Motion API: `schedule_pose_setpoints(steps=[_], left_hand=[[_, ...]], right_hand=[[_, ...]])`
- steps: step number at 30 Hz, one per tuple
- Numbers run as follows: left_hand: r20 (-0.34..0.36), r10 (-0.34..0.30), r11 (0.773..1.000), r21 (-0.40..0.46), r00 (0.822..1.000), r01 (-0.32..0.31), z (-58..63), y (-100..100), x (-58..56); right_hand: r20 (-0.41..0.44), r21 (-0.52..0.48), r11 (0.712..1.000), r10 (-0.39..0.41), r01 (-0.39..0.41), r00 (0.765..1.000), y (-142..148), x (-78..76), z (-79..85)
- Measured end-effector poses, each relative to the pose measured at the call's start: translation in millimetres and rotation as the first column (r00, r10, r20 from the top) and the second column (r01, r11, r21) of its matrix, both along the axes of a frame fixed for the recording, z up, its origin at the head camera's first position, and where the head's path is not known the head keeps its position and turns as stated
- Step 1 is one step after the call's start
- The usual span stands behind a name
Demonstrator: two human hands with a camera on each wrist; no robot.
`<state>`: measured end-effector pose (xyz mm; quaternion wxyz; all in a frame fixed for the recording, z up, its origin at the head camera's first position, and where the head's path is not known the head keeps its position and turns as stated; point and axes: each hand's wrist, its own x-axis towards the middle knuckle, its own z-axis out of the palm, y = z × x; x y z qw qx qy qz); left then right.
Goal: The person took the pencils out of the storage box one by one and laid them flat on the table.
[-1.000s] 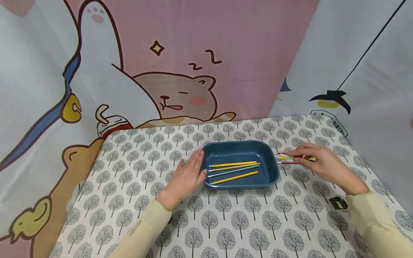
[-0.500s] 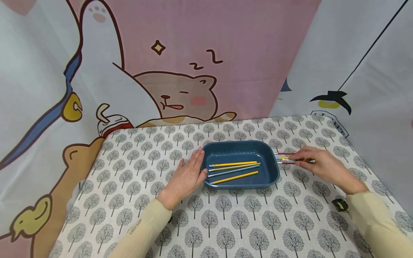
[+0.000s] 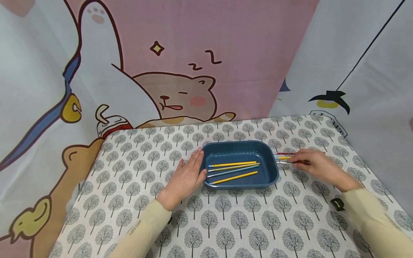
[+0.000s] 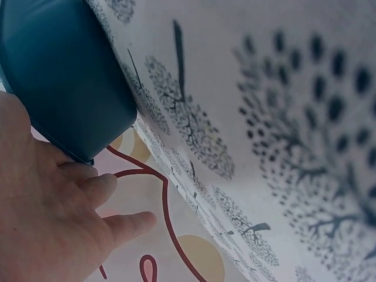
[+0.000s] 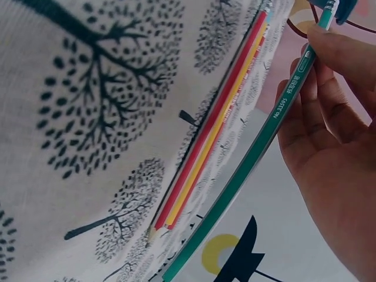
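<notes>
In the head view a dark blue tray (image 3: 238, 186) sits mid-table. Several pencils lie inside it, among them a yellow pencil (image 3: 235, 178) and a teal one (image 3: 233, 171). My left hand (image 3: 187, 175) rests against the tray's left end, fingers extended along its outer wall. To the right of the tray, my right hand (image 3: 314, 166) pinches a green pencil (image 5: 235, 176) near its silver end, between thumb and fingers. Beside that pencil, a red pencil (image 5: 205, 134) and a yellow pencil (image 5: 218, 134) lie side by side on the cloth. The fingers partly cover the pencils in the head view.
A cloth printed with trees (image 3: 222, 229) covers the table. Behind and beside it hang curtains with cartoon animals (image 3: 190, 96). A small black piece with a green mark (image 3: 337, 204) shows at the right cuff.
My right hand has shifted slightly toward the near side, bringing the green pencil's silver end over the nearer red pencil beside the tray. The left hand and tray stay in place.
</notes>
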<state>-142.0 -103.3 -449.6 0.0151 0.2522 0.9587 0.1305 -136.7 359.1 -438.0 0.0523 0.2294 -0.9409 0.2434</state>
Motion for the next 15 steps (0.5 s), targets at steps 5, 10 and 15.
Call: schedule_pose_setpoints(steps=[5, 10, 15], left_hand=[[-0.007, 0.003, 1.0, -0.001, 1.0, -0.003, -0.3, 0.1, 0.0], [-0.009, 0.002, 1.0, 0.006, 1.0, -0.002, -0.4, 0.0, 0.0], [-0.009, -0.002, 1.0, 0.005, 1.0, 0.002, 0.2, -0.2, 0.2]], right_hand=[[0.026, 0.038, 0.999, -0.003, 0.002, 1.0, -0.4, -1.8, -2.9], [0.07, 0.05, 0.999, 0.009, -0.013, 0.998, -0.2, -4.3, -4.5], [0.125, 0.039, 0.999, 0.006, -0.011, 0.992, 0.6, -6.9, -6.6]])
